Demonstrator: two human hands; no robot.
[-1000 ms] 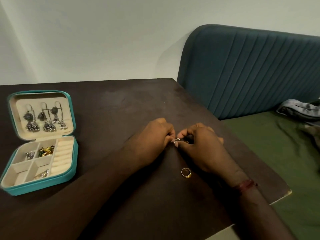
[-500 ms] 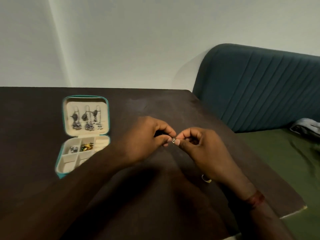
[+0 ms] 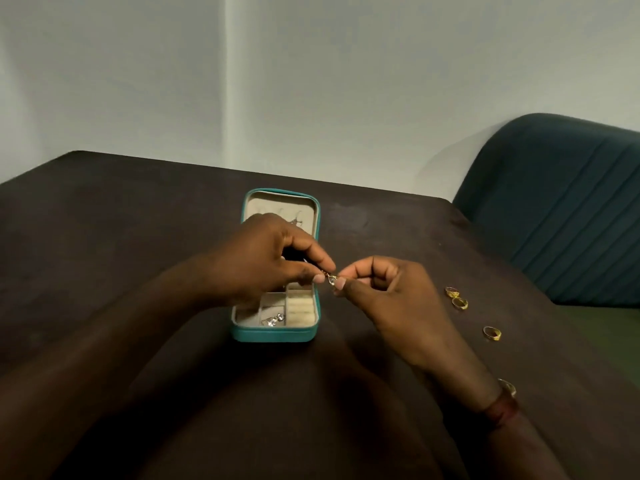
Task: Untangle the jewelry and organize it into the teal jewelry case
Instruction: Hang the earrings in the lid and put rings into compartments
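Note:
A small piece of jewelry with a clear stone point(image 3: 331, 279) is pinched from both sides between my left hand point(image 3: 273, 258) and my right hand point(image 3: 384, 292), just above the right edge of the open teal jewelry case point(image 3: 277, 336). My left hand covers most of the case's lid and upper compartments; one hanging earring point(image 3: 296, 221) shows in the lid. A silver stone piece point(image 3: 275, 319) lies in a front compartment beside the cream ring rolls point(image 3: 300, 308). Several gold rings lie on the table to the right: two together point(image 3: 456, 297), one alone point(image 3: 492, 332), one behind my right wrist point(image 3: 507, 386).
The dark brown table point(image 3: 138, 220) runs to a pale wall at the back. A teal ribbed seat back point(image 3: 561, 202) stands at the right, with a green cushion point(image 3: 616, 327) below it. My right wrist wears a red band point(image 3: 502, 410).
The view has swung left, so the case now sits at centre beneath my hands. Both hands, still pinching the small piece, have moved over the case. More rings show on the right.

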